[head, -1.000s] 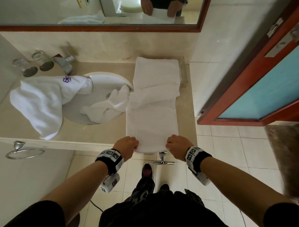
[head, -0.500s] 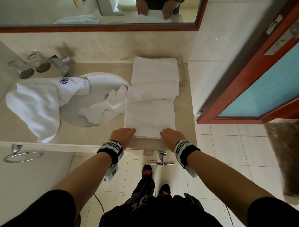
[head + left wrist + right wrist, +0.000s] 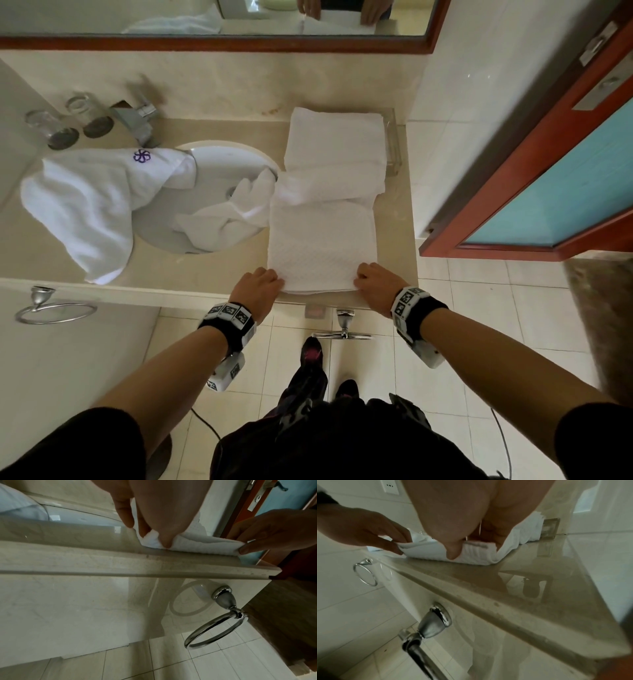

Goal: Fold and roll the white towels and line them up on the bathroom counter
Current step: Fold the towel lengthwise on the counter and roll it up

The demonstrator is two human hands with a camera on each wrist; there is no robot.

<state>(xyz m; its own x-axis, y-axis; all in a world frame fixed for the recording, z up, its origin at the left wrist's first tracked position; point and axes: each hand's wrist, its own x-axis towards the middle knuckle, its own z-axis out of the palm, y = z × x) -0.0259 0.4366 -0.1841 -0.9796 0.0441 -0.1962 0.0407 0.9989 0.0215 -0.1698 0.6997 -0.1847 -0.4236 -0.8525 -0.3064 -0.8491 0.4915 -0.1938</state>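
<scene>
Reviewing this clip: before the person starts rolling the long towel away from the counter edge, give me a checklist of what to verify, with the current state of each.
1. Left hand pinches the near-left corner of the long towel: ok.
2. Right hand pinches the near-right corner: ok.
3. Near edge lies on the counter, not hanging over: ok.
4. Strip flat along its length: not ok, a bunched ridge crosses the middle.
5. Rolling path free: not ok, the crumpled towel in the sink touches the strip's left side.
6. Layers aligned underneath: cannot tell.
</scene>
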